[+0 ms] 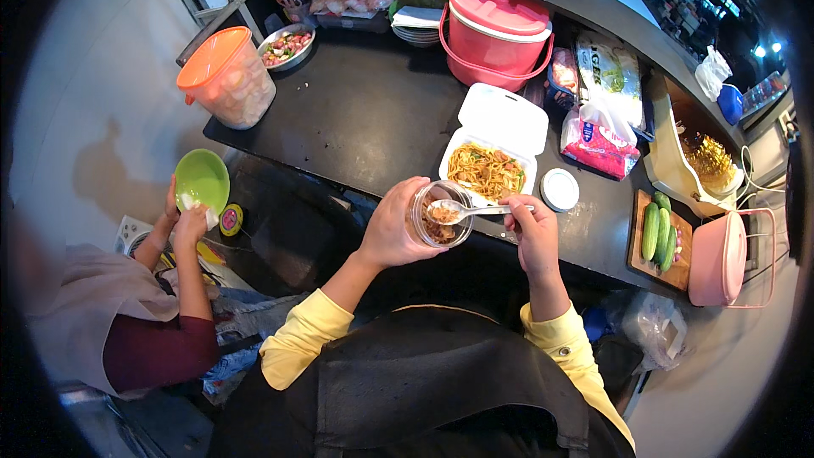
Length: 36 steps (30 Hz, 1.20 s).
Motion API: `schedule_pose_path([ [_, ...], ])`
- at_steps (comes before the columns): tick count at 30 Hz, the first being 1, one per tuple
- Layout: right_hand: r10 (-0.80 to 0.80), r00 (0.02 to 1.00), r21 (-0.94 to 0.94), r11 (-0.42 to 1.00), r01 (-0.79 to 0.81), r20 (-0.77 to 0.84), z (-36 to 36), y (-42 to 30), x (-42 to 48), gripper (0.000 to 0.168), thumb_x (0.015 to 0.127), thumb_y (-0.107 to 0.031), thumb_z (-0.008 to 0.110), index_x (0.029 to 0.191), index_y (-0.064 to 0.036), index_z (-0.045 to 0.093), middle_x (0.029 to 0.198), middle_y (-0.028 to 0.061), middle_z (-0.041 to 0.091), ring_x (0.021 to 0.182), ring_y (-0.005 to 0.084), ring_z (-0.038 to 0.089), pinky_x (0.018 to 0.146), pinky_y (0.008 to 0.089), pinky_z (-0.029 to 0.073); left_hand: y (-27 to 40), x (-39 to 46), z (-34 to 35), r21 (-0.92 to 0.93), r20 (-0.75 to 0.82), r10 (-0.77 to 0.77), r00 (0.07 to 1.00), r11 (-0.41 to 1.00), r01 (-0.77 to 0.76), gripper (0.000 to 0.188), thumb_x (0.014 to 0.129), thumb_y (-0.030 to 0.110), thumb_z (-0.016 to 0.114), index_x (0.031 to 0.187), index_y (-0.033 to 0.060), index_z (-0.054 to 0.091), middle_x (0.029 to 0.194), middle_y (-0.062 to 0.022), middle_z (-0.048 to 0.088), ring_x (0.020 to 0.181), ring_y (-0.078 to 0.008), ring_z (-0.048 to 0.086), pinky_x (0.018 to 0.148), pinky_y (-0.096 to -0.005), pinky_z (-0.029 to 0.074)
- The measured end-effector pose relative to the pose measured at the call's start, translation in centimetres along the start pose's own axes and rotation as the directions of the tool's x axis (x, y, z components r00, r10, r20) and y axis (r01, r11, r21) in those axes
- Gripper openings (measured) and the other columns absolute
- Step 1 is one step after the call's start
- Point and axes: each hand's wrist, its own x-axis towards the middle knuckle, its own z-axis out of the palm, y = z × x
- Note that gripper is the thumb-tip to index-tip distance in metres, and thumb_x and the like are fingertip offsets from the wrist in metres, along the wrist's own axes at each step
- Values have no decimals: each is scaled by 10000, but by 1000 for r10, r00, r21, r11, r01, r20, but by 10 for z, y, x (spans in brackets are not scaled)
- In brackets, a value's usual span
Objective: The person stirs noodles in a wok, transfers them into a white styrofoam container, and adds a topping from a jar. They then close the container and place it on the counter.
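My left hand (397,229) is wrapped around a clear plastic jar (467,229), tilted so that its mouth faces up toward me. Brown flakes, possibly fried shallots (439,232), lie inside. Between the fingers and thumb of my right hand (535,229) is the handle of a spoon (486,210). Its bowl is at the jar's mouth and carries some of the flakes. Just beyond, a white foam takeaway box (502,111) stands with its lid up, filled with fried noodles (486,172). A white round lid (559,189) lies on the counter right of the box.
Across the dark counter (356,121) stand an orange-lidded tub (238,89), a bowl of chopped ingredients (286,48), a pink bucket (496,38) and a tissue pack (598,143). Cucumbers (661,235) rest on a cutting board at right. At left, a co-worker's hands (184,216) hold a green bowl (203,181).
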Motion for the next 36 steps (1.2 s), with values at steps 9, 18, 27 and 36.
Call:
schedule_pose_path([
  [9, 3, 990, -3, 1000, -2, 140, 10, -11, 20, 152, 848, -121, 528, 864, 12, 600, 655, 20, 554, 570, 61, 475, 535, 173, 363, -3, 5, 0, 58, -124, 25, 992, 998, -18, 876, 448, 254, 831, 1182, 37, 404, 1168, -143, 478, 1088, -293, 474, 933, -364, 377],
  [18, -136, 991, -68, 989, 135, -15, -63, -9, 78, 162, 846, -127, 511, 859, 8, 599, 703, 19, 555, 601, 61, 467, 566, 182, 367, -8, 3, -2, 109, -255, -148, 956, 977, 181, 923, 445, 255, 846, 1200, 17, 373, 1155, -140, 475, 1060, -269, 492, 918, -347, 392],
  [27, -479, 848, -680, 545, 490, 227, -67, -11, 88, 71, 806, -63, 543, 816, -7, 586, 665, 72, 553, 591, 163, 505, 557, 267, 395, -12, 3, 5, 117, -337, -219, 916, 955, 272, 955, 443, 240, 854, 1217, -7, 351, 1165, -144, 480, 1083, -251, 489, 932, -335, 390],
  [36, -517, 749, -657, 400, 639, 414, -76, -33, 84, 66, 748, 22, 556, 800, -12, 580, 683, 101, 526, 656, 243, 507, 602, 311, 404, -7, 10, 13, 141, -345, -245, 906, 941, 308, 956, 443, 243, 853, 1221, 0, 353, 1147, -145, 492, 1058, -259, 508, 915, -345, 401],
])
